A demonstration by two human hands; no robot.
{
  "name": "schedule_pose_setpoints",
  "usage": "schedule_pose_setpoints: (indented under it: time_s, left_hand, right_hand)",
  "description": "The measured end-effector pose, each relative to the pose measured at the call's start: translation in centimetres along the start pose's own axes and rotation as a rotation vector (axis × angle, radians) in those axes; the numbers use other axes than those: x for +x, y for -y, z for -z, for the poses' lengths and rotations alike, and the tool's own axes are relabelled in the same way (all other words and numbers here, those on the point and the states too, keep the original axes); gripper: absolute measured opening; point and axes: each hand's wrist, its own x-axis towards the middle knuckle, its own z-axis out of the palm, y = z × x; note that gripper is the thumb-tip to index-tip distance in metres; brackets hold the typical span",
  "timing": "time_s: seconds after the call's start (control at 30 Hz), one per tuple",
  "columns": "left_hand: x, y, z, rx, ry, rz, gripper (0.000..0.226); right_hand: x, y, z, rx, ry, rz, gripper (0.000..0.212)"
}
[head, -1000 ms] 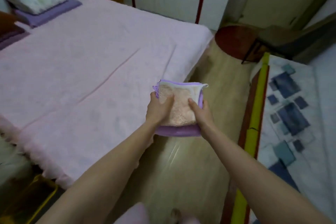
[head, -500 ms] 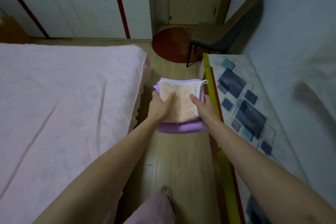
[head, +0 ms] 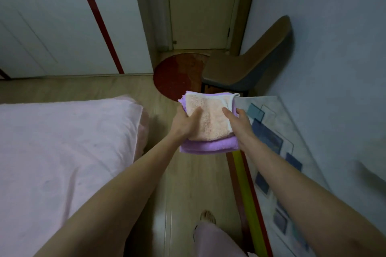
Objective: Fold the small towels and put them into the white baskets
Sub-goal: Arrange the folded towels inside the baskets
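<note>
A stack of folded small towels is held out in front of me over the wooden floor. The top one is a peach towel (head: 211, 119) with a white edge on its right side, and a purple towel (head: 208, 145) lies under it. My left hand (head: 184, 124) grips the stack's left side with the thumb on top. My right hand (head: 238, 125) grips the right side, thumb pressed on the peach towel. No white basket is in view.
A bed with a pink cover (head: 62, 152) fills the left. A chair (head: 246, 69) stands against the right wall beside a closed door (head: 202, 6). A red round mat (head: 177, 75) lies before the door. A patterned board with a yellow-green edge (head: 271, 152) runs along the right.
The view has swung right, away from the bed and toward the door and chair. Both hands keep the same hold on the towel stack.
</note>
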Motion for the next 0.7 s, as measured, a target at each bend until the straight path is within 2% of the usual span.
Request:
schedule_pose_setpoints:
  time_s: [0.07,0.2,0.3,0.5,0.7]
  left_hand:
    - [5.9,-1.7,1.1,-0.010,-0.031,-0.001,0.061]
    - [17.1,-3.9,4.0,0.001,-0.119,0.005,0.057]
    - [25.8,-4.3,5.9,-0.007,-0.157,0.030,0.053]
    - [43.7,-5.3,10.8,-0.002,-0.161,0.048,0.061]
    - [59.1,-8.7,17.7,-0.010,-0.098,0.047,0.057]
  right_hand:
    - [6.0,3.0,-2.0,-0.030,0.056,-0.018,0.038]
    - [16.8,8.6,-7.1,-0.076,0.150,-0.055,0.055]
    - [24.3,11.1,-11.4,-0.061,0.196,-0.089,0.051]
    - [39.1,15.8,-20.9,-0.079,0.198,-0.116,0.045]
    - [51.6,22.3,-30.6,-0.093,0.171,-0.093,0.058]
